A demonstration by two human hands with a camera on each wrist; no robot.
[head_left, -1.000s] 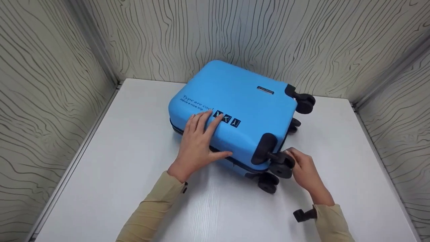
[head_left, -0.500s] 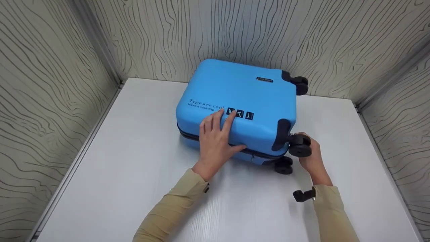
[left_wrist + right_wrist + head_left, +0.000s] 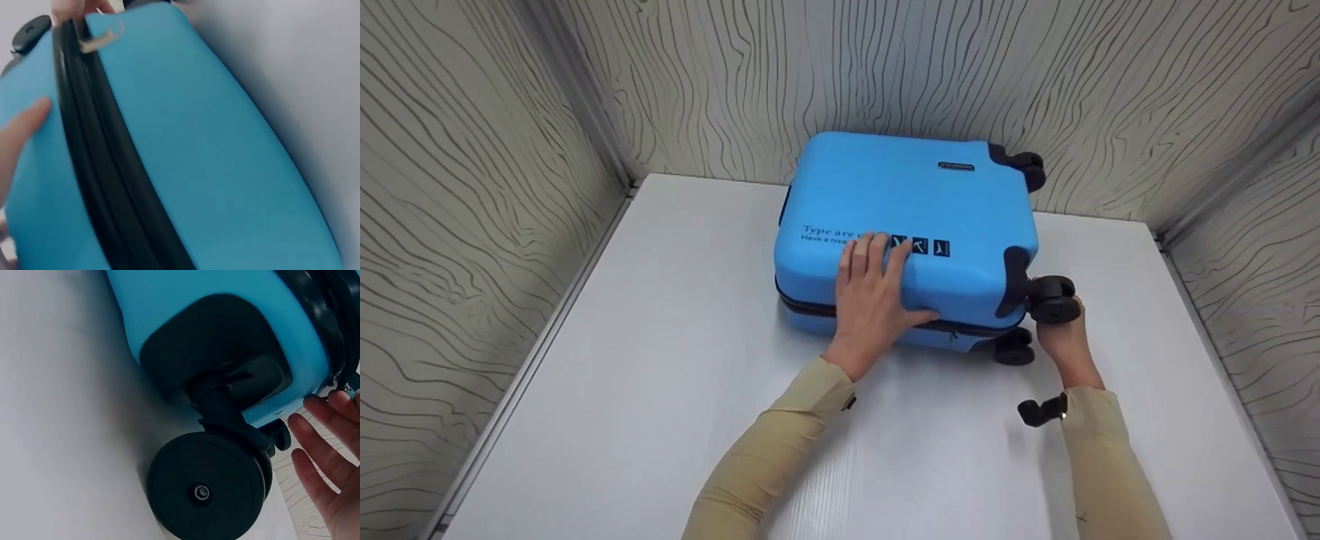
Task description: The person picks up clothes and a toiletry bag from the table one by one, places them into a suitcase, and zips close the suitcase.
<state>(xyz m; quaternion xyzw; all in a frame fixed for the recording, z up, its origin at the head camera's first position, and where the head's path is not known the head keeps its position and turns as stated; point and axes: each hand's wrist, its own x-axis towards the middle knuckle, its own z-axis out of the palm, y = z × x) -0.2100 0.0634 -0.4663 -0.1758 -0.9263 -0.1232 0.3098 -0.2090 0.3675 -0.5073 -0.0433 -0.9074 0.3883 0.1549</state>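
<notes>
A blue hard-shell suitcase (image 3: 870,180) lies on its side on the white table, its black wheels (image 3: 1054,300) pointing right. My left hand (image 3: 874,300) rests on the front edge of the upper shell, fingers extended beside the printed lettering and thumb along the black zip seam (image 3: 810,309). In the left wrist view a zip pull (image 3: 101,42) shows on that seam. Behind the near wheel is my right hand (image 3: 1065,334), partly hidden in the head view. The right wrist view shows its fingers (image 3: 320,464) extended, tips against the wheel end beside the seam.
The white table (image 3: 660,360) runs around the suitcase on the left, front and right. A patterned back wall (image 3: 720,90) stands close behind the suitcase, with side walls at both edges. A black wrist-camera mount (image 3: 1039,411) juts from the right sleeve.
The suitcase has turned, its wheel end swinging toward the back wall, and shifted right. Its long side now lies more nearly parallel to that wall. Both hands have moved along with it.
</notes>
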